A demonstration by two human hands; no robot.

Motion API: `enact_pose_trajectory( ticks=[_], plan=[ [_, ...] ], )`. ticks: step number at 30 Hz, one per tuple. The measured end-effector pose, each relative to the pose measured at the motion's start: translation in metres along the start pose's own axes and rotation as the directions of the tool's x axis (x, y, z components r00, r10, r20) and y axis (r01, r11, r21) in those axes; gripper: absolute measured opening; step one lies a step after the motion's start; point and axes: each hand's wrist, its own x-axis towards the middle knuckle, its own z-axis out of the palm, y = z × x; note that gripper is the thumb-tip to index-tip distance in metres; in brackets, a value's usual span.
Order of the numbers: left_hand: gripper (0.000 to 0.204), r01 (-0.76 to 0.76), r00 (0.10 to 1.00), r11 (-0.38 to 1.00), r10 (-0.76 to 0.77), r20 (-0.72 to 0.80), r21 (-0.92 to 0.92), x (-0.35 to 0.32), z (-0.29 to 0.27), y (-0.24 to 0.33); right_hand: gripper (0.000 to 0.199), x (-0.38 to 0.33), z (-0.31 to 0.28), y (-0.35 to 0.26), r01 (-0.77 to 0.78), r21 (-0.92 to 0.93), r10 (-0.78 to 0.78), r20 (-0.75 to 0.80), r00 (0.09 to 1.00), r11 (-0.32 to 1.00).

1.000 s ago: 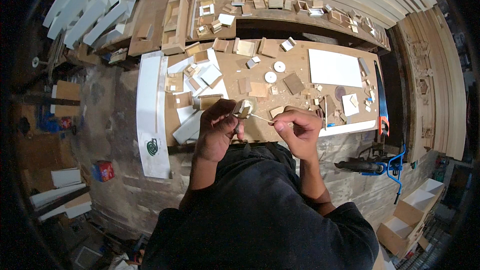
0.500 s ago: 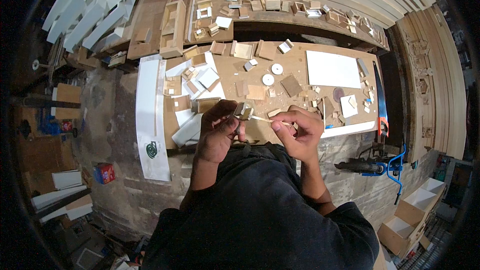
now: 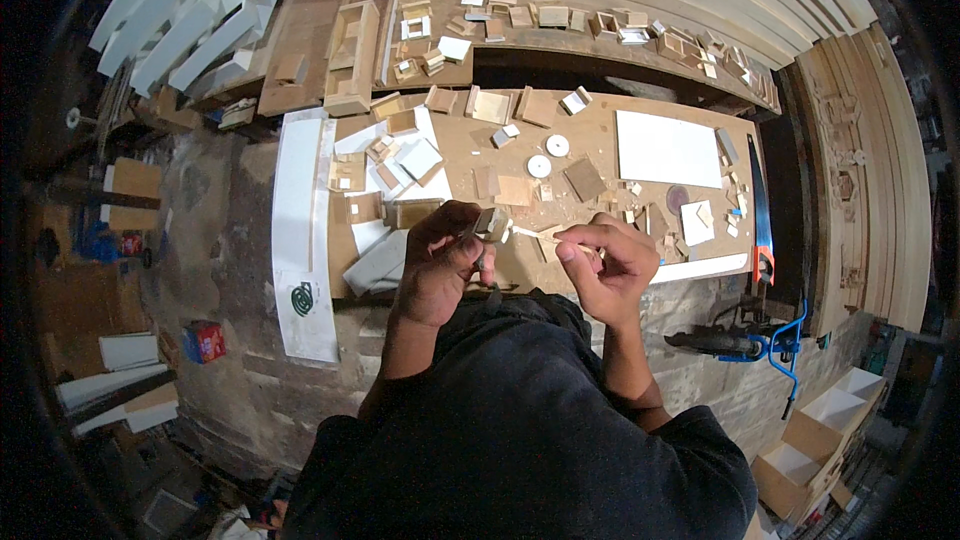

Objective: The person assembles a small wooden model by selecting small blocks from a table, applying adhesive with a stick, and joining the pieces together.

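Note:
Over the near edge of the workbench, my left hand [image 3: 432, 272] is closed around a small wooden block-like piece [image 3: 488, 224], its fingers hiding part of it. My right hand [image 3: 618, 268] pinches a thin pale stick [image 3: 540, 235] between thumb and fingers. The stick's whitish tip points left toward the piece, with a small gap between them. Beyond my hands, a square brown board [image 3: 584, 180] and two white discs [image 3: 557, 145] lie on the bench.
Small wooden boxes and white panels [image 3: 418, 158] crowd the bench's left side. A large white panel [image 3: 667, 148] lies at right, near a handsaw with an orange handle [image 3: 764, 266]. Small assembled pieces line the shelf [image 3: 560, 38] behind. A blue-framed bike [image 3: 780, 340] stands at right.
My right hand has moved slightly right, drawing the stick's tip away from the small wooden piece. The left hand keeps its hold, nearly still. The view has shifted slightly.

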Motion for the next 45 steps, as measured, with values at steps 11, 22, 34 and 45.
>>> enact_pose_trajectory(
  ticks=[11,22,34,45],
  plan=[
    [0.035,-0.026,1.000,1.000,0.026,0.007,-0.009,-0.006,0.000,-0.001,0.008,-0.002,0.004,-0.004,-0.012,-0.001,0.012,-0.001,1.000,1.000],
    [0.032,-0.020,0.998,1.000,0.021,0.051,-0.022,-0.013,0.010,-0.002,0.010,-0.011,-0.002,-0.010,0.001,-0.072,-0.006,-0.070,0.998,0.997],
    [0.033,-0.014,0.996,0.999,0.018,0.088,-0.044,-0.019,0.009,-0.011,0.009,-0.022,-0.008,-0.012,0.023,-0.083,-0.033,-0.123,0.992,0.996],
    [0.032,-0.043,0.995,0.999,0.043,0.092,-0.002,-0.017,0.011,-0.016,0.009,-0.026,-0.010,-0.010,-0.008,-0.043,0.005,-0.085,0.996,0.999]
  ],
)
